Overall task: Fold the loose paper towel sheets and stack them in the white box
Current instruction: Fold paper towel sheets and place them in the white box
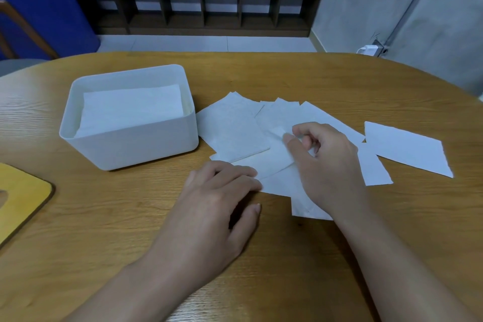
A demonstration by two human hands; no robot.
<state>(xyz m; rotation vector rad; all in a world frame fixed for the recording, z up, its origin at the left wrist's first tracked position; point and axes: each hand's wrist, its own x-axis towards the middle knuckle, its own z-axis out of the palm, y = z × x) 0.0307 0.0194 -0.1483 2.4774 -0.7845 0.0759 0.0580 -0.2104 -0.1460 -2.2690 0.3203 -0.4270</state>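
From the head camera, a white box sits on the left part of the wooden table, with folded towels stacked inside. Just right of the box, loose paper towel sheets lie in a messy pile. The right hand pinches one sheet's corner with thumb and finger. The left hand lies flat, its straight fingers pressing the near edge of the pile. A yellow board lies at the far left.
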